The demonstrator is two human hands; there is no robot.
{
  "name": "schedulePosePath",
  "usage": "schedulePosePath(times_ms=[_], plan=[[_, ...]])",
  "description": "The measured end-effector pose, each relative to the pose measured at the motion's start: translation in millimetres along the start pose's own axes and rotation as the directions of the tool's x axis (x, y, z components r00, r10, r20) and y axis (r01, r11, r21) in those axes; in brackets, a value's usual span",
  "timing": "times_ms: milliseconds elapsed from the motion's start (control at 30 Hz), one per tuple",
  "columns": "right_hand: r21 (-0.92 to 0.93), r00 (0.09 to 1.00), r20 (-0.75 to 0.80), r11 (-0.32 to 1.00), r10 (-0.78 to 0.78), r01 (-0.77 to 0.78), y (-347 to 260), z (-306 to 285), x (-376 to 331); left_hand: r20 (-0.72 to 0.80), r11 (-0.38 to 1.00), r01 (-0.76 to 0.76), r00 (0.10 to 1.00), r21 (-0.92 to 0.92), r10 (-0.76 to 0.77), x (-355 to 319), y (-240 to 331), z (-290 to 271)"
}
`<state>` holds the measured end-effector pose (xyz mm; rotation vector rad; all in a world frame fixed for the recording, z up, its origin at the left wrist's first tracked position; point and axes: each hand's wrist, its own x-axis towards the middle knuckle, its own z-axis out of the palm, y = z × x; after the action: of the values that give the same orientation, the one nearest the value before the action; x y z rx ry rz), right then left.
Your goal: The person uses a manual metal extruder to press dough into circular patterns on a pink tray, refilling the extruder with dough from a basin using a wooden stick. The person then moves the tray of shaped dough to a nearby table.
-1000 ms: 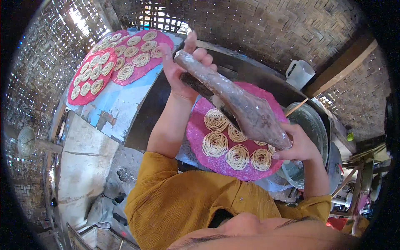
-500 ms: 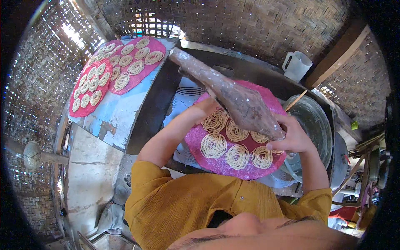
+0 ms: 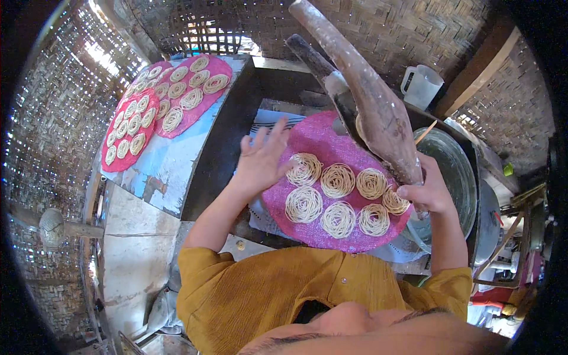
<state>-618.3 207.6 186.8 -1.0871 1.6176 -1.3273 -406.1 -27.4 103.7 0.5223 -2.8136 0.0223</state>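
Our left hand [image 3: 262, 158] hangs open, fingers spread, over the left edge of the pink mat [image 3: 313, 133], holding nothing; whether it touches the mat we cannot tell; our right hand [image 3: 427, 192] is closed round the lower end of the long wooden press [image 3: 370, 100], which slants up and away over the mat's right side; the mat lies in front of us on the dark counter [image 3: 228, 136] and carries seven noodle coils [image 3: 337, 201] in two rows, the rightmost just beside our right hand; a metal basin [image 3: 455, 171] sits right of the mat; a white jug [image 3: 421, 86] stands behind it; to the far left two more pink mats [image 3: 160, 100] full of coils rest on a blue sheet [image 3: 168, 168].
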Motion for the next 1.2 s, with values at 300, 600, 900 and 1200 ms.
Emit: schedulePosePath(times_ms=[300, 600, 900, 1200], plan=[[-0.156, 0.911, 0.357, 0.948, -0.207, 0.277, -16.7, 74.4, 23.3, -0.253, 0.498, 0.001, 0.860, -0.867, -0.443, -2.3, -5.0, 59.3], [-0.824, 0.899, -0.421, 0.463, -0.118, -0.326, 93.0, -67.0, 53.0, -0.315, 0.203, -0.244, 0.639, -0.948, -0.702, -108.2, -36.6, 10.3], [-0.146, 0.863, -0.407, 0.912, 0.299, -0.384, 139.2, -81.3, 25.3, -0.318, 0.048, -0.402, 0.641, -0.914, -0.698, -140.2, -43.5, 8.8], [-0.126, 0.861, -0.461, 0.944, 0.216, -0.305, 157.9, -72.3, -13.8, -0.402, -0.064, -0.502, 0.756, -0.862, -0.517, -121.3, -38.5, 9.2]])
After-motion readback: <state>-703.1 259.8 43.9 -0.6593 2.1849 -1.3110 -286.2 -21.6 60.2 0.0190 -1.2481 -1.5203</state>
